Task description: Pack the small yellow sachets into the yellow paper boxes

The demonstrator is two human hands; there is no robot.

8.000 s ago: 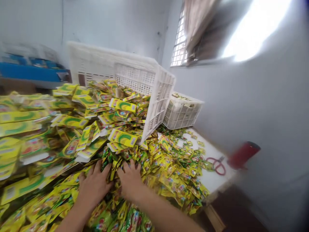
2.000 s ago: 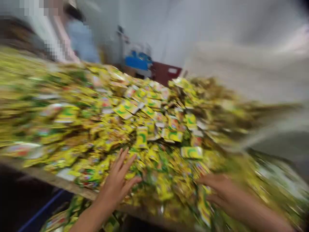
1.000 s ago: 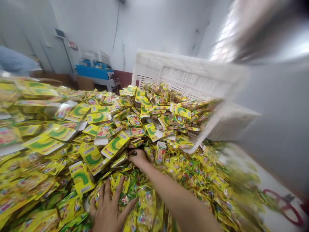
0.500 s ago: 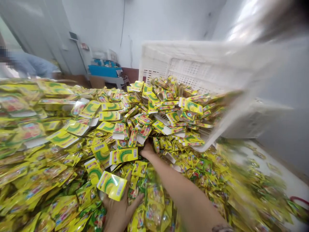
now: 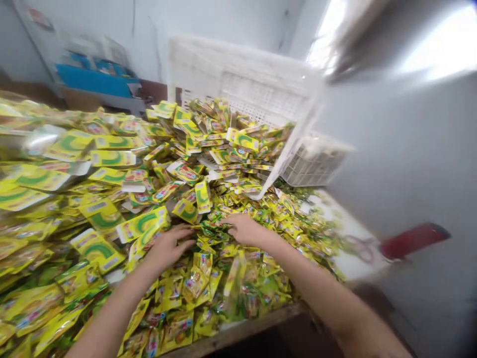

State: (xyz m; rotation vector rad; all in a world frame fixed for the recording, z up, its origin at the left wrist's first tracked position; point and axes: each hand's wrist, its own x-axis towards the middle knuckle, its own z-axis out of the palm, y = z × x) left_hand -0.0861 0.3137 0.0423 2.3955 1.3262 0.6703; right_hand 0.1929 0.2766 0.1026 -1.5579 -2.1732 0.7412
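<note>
My left hand (image 5: pixel 168 247) lies on the heap with its fingers stretched out and thumb apart, beside yellow-and-green small cardboard boxes (image 5: pixel 143 223). Just right of it, my right hand (image 5: pixel 244 229) points its fingers leftward into small yellow-and-green sachets (image 5: pixel 214 221); finger and thumb look apart, and I see nothing held. An upright small box (image 5: pixel 203 196) stands in the pile above the gap between my hands. More glossy sachets (image 5: pixel 197 283) spread below, toward the table edge.
A tilted white plastic crate (image 5: pixel 257 89) spills boxes onto the heap. Behind it is another white basket (image 5: pixel 315 159). Scissors (image 5: pixel 363 248) and a red object (image 5: pixel 413 242) are near the right table edge. Blue equipment (image 5: pixel 93 79) stands against the wall.
The view has swung right. My right hand has drawn back from under the boxes to the sachets. My left hand has moved forward, off the box it was touching.
</note>
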